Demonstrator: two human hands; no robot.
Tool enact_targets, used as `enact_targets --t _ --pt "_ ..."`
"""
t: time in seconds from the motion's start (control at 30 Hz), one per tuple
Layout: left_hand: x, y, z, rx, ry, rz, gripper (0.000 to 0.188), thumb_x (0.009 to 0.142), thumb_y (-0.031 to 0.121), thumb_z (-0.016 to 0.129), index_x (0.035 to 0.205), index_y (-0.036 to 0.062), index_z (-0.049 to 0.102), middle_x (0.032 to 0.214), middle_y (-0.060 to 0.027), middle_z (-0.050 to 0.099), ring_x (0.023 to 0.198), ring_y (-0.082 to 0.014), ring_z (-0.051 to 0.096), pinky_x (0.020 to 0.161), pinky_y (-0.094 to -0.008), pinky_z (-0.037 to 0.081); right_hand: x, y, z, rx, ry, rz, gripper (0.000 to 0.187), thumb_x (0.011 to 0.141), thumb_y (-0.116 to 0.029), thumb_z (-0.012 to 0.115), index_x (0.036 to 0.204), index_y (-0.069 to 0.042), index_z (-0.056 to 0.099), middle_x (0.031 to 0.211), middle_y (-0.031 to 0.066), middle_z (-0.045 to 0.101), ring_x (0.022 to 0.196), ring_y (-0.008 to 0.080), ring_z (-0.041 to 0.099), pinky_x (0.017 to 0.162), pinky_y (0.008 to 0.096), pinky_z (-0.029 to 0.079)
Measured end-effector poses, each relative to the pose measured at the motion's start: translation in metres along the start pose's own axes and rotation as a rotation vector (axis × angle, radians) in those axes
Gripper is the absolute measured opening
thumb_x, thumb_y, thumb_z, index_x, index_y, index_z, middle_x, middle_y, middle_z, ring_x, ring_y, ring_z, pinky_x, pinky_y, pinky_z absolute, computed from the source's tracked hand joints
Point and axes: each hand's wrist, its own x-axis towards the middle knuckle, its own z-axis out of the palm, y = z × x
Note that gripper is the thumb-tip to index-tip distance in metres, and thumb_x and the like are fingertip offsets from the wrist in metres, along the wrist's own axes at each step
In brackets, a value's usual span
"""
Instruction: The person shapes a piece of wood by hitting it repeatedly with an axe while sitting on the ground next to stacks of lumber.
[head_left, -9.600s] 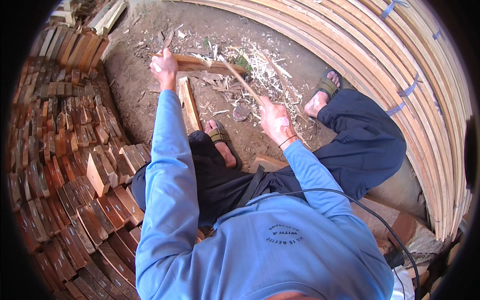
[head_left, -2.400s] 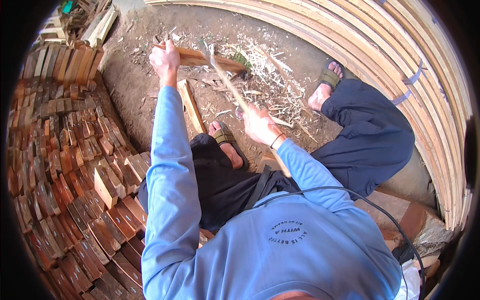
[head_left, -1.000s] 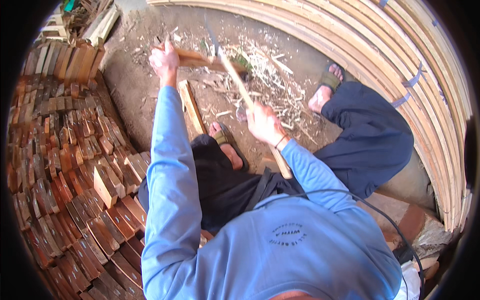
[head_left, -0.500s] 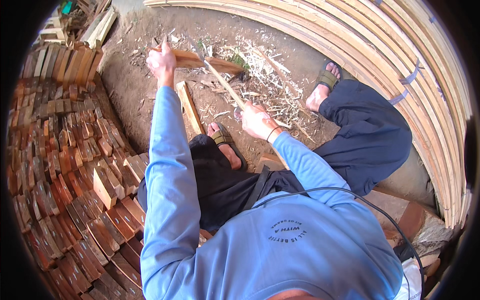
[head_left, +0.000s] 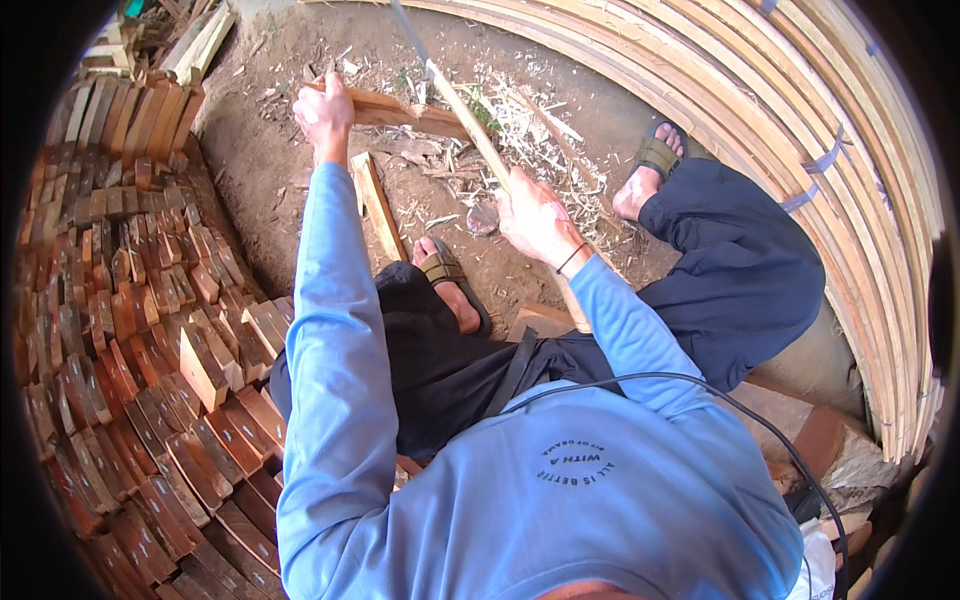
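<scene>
My left hand [head_left: 326,108] reaches forward with its fingers wrapped round the left end of a split piece of wood [head_left: 385,108]. The wood's other end points right, low over the chips. My right hand [head_left: 542,222] is closed on the long pale wooden handle of a long-handled blade [head_left: 470,122]. Its thin grey metal part [head_left: 410,33] runs up to the top edge of the view, above and apart from the wood. The handle's rear end passes under my right forearm.
Stacked reddish-brown wood blocks [head_left: 150,400] fill the left side. Long bundled pale strips [head_left: 840,150] curve along the right. Wood chips [head_left: 530,130] litter the dirt. A narrow wood offcut [head_left: 378,205] lies by my sandalled foot [head_left: 448,275], near a round greyish piece [head_left: 482,219].
The long-handled blade has risen off the wood, its metal part swinging up and away. My right hand has moved slightly right. The left hand keeps its grip on the wood.
</scene>
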Motion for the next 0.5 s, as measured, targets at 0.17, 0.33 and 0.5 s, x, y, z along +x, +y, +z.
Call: enact_targets --t 0.17,0.33,0.5 --pt "0.015 0.011 0.009 0.059 -0.125 0.031 0.056 0.085 0.043 0.052 0.098 -0.0087 0.070 0.099 -0.0312 0.068 0.097 -0.0434 0.067 0.093 -0.0458 0.050 -0.006 0.049 0.042 -0.158 -0.164 0.039 0.024 0.095 -0.021 0.053 0.099 0.002 0.053 0.074 0.0231 0.063 0.070 0.0373 0.066 0.064 0.0477 0.053" --pt "0.015 0.034 0.005 0.105 -0.224 0.036 0.048 0.088 0.043 0.049 0.104 0.0044 0.071 0.110 -0.0249 0.067 0.103 -0.0432 0.063 0.095 -0.0455 0.048 0.004 -0.012 -0.006 -0.109 -0.019 0.141 0.022 0.096 -0.021 0.051 0.100 0.001 0.050 0.080 0.0263 0.064 0.069 0.0431 0.066 0.065 0.0486 0.054" --pt "0.011 0.042 0.004 0.044 -0.082 0.158 0.045 0.088 0.038 0.052 0.086 -0.0038 0.070 0.094 -0.0266 0.068 0.087 -0.0443 0.065 0.082 -0.0510 0.051 0.005 0.012 0.014 -0.280 -0.259 0.111 0.023 0.092 -0.017 0.052 0.099 0.005 0.053 0.080 0.0296 0.064 0.076 0.0474 0.065 0.074 0.0510 0.053"
